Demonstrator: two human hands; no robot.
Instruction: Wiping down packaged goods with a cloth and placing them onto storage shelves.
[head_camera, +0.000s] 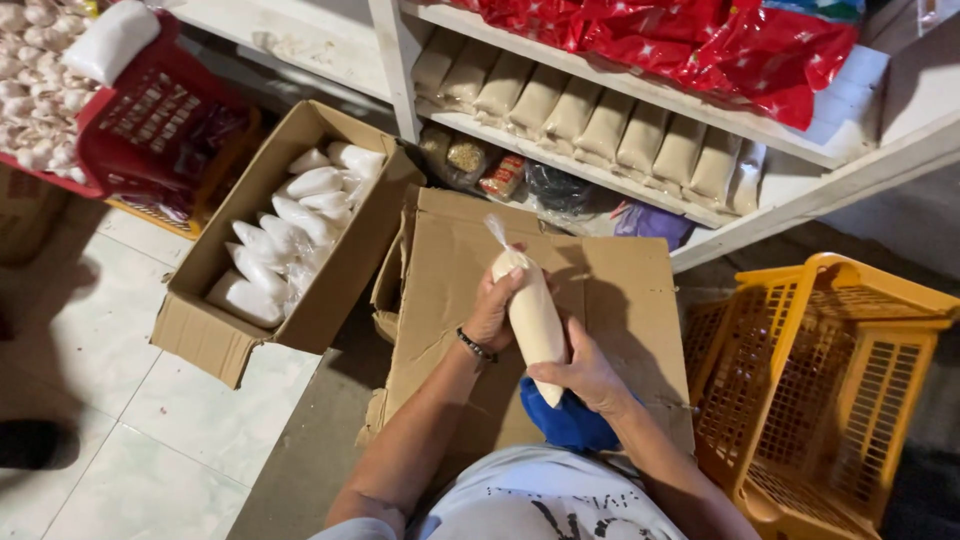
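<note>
My left hand (493, 308) grips the upper part of a long clear bag of pale beige grain (535, 318), near its twisted, tied top. My right hand (585, 376) holds the bag's lower end from the right. The bag is held upright over a flattened cardboard box flap (620, 290). A black bead bracelet sits on my left wrist. A blue cloth item (565, 422) lies just below my right hand, on my lap.
An open cardboard box (215, 330) of white filled bags stands at the left. White shelves (800, 190) hold a row of similar beige bags and red packets. A yellow plastic basket (830, 390) is at the right, a red basket (150, 120) upper left.
</note>
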